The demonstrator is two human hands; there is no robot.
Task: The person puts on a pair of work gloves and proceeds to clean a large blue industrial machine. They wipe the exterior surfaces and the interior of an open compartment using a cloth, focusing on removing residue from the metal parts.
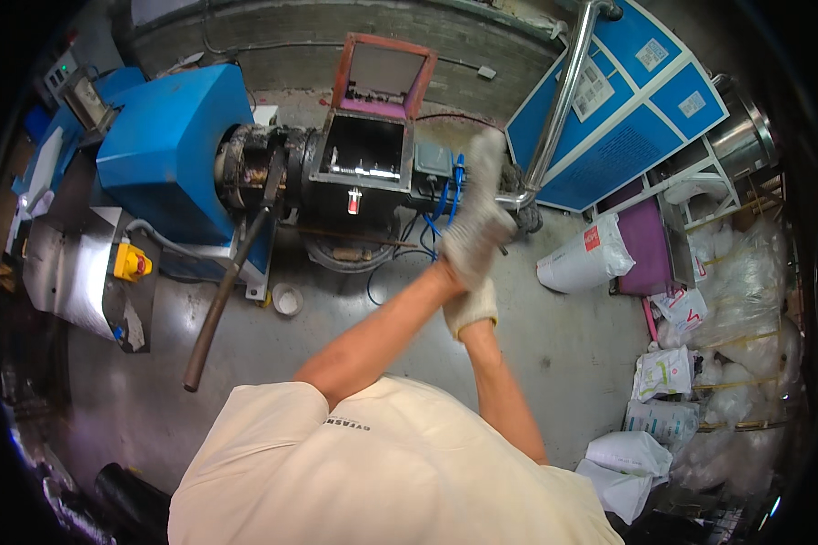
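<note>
My left hand point(473, 245), in a pale knit work glove, reaches forward and lies across my right hand point(471, 312). The right hand wears a similar glove with a cream cuff round its wrist. The two gloves overlap, and a long blurred knit shape point(486, 168) extends beyond them toward the machine. Motion smears the fingers, so I cannot tell how they are bent or whether anything is between them. Both hands are above the floor, nearest a grey junction box point(433, 159) and blue cables point(453, 191) on the machine.
A blue machine point(168, 145) stands at the left, its open-lidded hopper point(365, 150) beside it. A long metal bar point(218, 322) slants toward me. At the right are a blue cabinet point(600, 118), a metal pipe point(559, 113) and white sacks point(586, 259). A small white tub point(287, 301) sits on the floor.
</note>
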